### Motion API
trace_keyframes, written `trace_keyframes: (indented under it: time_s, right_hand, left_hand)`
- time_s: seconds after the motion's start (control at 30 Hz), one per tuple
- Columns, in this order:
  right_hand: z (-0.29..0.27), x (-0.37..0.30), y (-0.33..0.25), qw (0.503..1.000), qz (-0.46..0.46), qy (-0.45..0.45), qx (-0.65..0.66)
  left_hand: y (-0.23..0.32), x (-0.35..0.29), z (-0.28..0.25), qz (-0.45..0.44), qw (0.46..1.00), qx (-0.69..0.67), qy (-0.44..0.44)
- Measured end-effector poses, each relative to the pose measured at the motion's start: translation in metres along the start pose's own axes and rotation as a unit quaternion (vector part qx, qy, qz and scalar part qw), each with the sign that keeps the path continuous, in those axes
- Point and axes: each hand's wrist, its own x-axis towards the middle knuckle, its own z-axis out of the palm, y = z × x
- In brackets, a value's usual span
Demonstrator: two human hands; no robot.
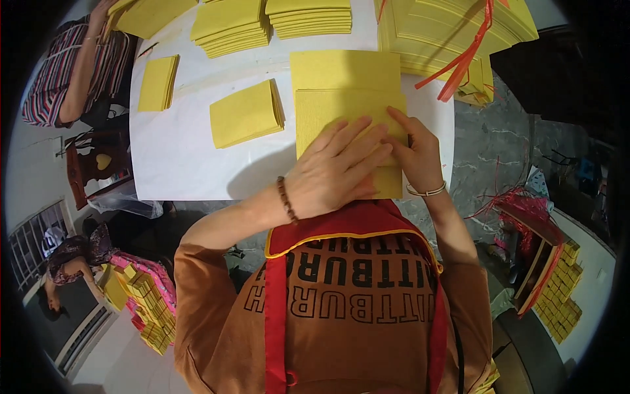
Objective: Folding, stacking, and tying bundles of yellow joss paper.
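Observation:
A layered yellow paper sheet (344, 69) lies in front of me at the table's near edge, with a fold or second layer showing across it. My left hand (331, 167) rests flat on this paper, fingers stretched and slightly apart. At the paper's right edge is my right hand (423, 148); its index finger and thumb are apart and touch the paper, while its other fingers are mostly hidden. A bit of orange-red shows beneath my left hand. Left of the sheet lies a small folded yellow paper stack (244, 115), and farther left another one (157, 83).
Tall piles of folded yellow paper (308, 20) stand at the table's far side. A large yellow paper bundle (433, 39) with red plastic ties (459, 69) sits far right. Another person's arm (79, 79) is at the far left. A wooden chair (98, 161) stands beside the white table (177, 164).

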Motion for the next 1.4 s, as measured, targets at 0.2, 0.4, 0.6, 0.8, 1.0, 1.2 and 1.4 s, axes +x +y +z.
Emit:
trace_keyframes:
  time_s: [0.2,0.4,0.6,0.8,1.0,1.2,1.4]
  right_hand:
    - [-0.001,-0.002,0.002,0.999,0.039,-0.03,0.01]
    - [-0.003,-0.042,-0.006,0.929,-0.248,0.015,-0.273]
    - [0.003,-0.065,0.009,0.932,-0.206,-0.135,-0.266]
    - [0.004,-0.066,0.009,0.94,-0.198,-0.125,-0.249]
    - [0.001,-0.066,0.003,0.937,-0.202,-0.131,-0.253]
    - [-0.014,-0.061,0.005,0.995,-0.065,-0.021,0.067]
    - [-0.002,-0.061,0.009,0.984,-0.109,0.079,0.119]
  left_hand:
    - [-0.002,-0.006,0.019,-0.02,0.995,-0.014,-0.094]
    - [-0.006,-0.011,0.023,-0.022,0.995,-0.008,-0.1]
    - [-0.011,-0.007,0.02,-0.033,0.992,-0.064,-0.1]
    - [-0.017,-0.014,0.022,-0.11,0.979,-0.17,0.014]
    - [-0.011,-0.017,0.019,-0.055,0.994,-0.091,0.012]
    - [0.005,-0.01,0.025,0.02,0.981,0.191,0.0]
    - [-0.002,-0.009,0.032,-0.048,0.972,0.229,0.031]
